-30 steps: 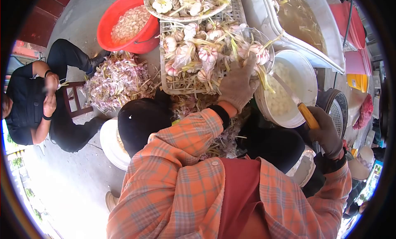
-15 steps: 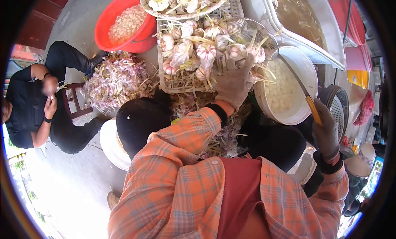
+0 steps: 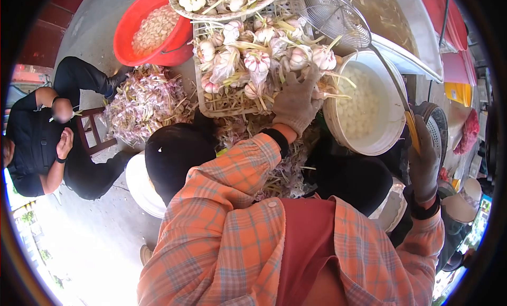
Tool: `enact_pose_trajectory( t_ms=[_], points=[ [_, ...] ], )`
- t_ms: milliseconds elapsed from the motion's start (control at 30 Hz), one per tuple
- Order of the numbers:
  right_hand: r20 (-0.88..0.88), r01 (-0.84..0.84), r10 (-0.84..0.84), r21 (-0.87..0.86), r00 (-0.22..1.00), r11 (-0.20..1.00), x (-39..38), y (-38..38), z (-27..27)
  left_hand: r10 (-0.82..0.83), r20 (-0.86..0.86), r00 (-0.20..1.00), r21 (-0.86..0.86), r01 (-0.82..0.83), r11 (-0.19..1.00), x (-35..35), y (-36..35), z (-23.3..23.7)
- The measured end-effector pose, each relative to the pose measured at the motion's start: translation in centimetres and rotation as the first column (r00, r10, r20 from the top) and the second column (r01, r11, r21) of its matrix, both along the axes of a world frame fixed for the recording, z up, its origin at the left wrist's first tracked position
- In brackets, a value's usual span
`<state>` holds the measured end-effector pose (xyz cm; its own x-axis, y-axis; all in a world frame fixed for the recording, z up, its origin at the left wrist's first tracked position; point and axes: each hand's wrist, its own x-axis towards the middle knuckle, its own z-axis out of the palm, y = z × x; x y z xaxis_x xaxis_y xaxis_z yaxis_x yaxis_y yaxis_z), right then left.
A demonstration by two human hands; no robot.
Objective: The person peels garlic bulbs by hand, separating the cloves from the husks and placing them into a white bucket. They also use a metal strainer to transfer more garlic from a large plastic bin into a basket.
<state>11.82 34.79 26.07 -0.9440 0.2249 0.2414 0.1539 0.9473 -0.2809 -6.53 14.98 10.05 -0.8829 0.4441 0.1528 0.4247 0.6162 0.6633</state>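
Observation:
My gloved left hand [image 3: 297,101] rests at the near right corner of a plastic crate [image 3: 203,108], its fingers stretched out and apart beside the garlic bulbs [image 3: 257,61] piled there. In my gloved right hand [image 3: 424,166] is the wooden handle of a wire skimmer [image 3: 338,15]. The skimmer's round mesh, with nothing visible in it, hangs beyond the white bucket [image 3: 330,111], close to the large tub's near side. Peeled garlic cloves [image 3: 362,102] lie in liquid inside that bucket.
A red bucket [image 3: 127,47] of cloves stands at far left, beside a heap of garlic skins [image 3: 142,102]. Behind the crate is a basket [image 3: 227,15] of bulbs; at upper right, a tub [image 3: 430,68] of murky water. Another person [image 3: 37,142] sits at left.
The skimmer has moved up and away from the bucket, its mesh leaving the garlic's right edge. My left hand stays near the crate corner. The view has shifted slightly.

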Motion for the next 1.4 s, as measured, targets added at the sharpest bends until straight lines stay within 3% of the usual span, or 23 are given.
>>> enact_pose_trajectory(
  t_ms=[167, 367, 500, 567, 667, 767, 867, 967, 1033, 1067, 1167, 1233, 1267, 1400],
  points=[
    [0.029, 0.016, -0.016, -0.021, 0.999, 1.000, -0.1, 1.0, 0.0, -0.047, -0.033, 0.998, -0.020, 0.047, 0.999, 0.2, -0.3, -0.1],
    [-0.026, 0.176, -0.205, -0.420, 0.978, 0.891, -0.7, 1.6, 2.0, -0.125, -0.189, 0.974, -0.069, 0.114, 0.991, 0.5, -0.8, -1.1],
    [0.050, 0.207, -0.225, -0.622, 0.973, 0.755, -2.4, 2.6, 5.2, -0.156, -0.145, 0.977, -0.182, 0.128, 0.975, 0.4, -1.0, -2.1],
    [0.006, 0.217, -0.265, -0.594, 0.964, 0.775, -3.1, 5.6, 4.9, -0.181, -0.128, 0.975, -0.228, 0.149, 0.962, 0.1, -0.9, -2.0],
    [0.006, 0.262, -0.293, -0.469, 0.956, 0.844, -4.5, 11.2, 5.3, -0.173, -0.116, 0.978, -0.225, 0.144, 0.964, 0.1, -0.8, -1.6],
    [0.036, 0.343, -0.369, -0.461, 0.929, 0.818, -7.1, 15.5, 4.7, -0.167, -0.074, 0.983, -0.198, 0.149, 0.969, 0.0, -0.7, -1.1],
    [0.080, 0.456, -0.456, -0.318, 0.886, 0.831, -9.8, 18.6, 3.9, -0.139, -0.069, 0.988, -0.130, 0.129, 0.983, -0.4, -0.3, -0.7],
    [0.080, 0.416, -0.412, -0.047, 0.908, 0.908, -13.0, 22.4, 2.3, -0.125, -0.090, 0.988, -0.103, 0.115, 0.988, -1.0, 0.0, -0.6],
    [0.139, 0.428, -0.425, 0.010, 0.894, 0.904, -15.8, 22.3, 2.0, -0.139, -0.137, 0.981, -0.130, 0.122, 0.984, -1.4, 0.1, -0.7],
    [0.170, 0.432, -0.432, 0.038, 0.886, 0.901, -17.1, 22.4, 1.7, -0.122, -0.060, 0.991, -0.129, 0.113, 0.985, -1.3, 0.2, -0.1],
    [0.025, 0.142, -0.174, 0.470, 0.984, 0.871, -21.2, 24.8, -1.3, -0.112, -0.065, 0.992, -0.134, 0.103, 0.986, -1.3, 0.5, -0.4],
    [0.145, 0.113, -0.215, 0.511, 0.966, 0.852, -23.9, 22.2, -1.8, -0.143, -0.090, 0.986, -0.115, 0.132, 0.985, -1.4, 0.4, -0.9],
    [0.275, 0.046, -0.241, 0.565, 0.931, 0.824, -25.4, 22.4, -2.7, -0.158, -0.102, 0.982, -0.108, 0.147, 0.983, -1.6, 0.2, -1.2],
    [0.443, -0.218, -0.174, 0.701, 0.879, 0.679, -24.9, 19.0, -2.1, -0.191, -0.142, 0.971, -0.076, 0.182, 0.980, -1.9, -0.2, -1.4]
  ],
)
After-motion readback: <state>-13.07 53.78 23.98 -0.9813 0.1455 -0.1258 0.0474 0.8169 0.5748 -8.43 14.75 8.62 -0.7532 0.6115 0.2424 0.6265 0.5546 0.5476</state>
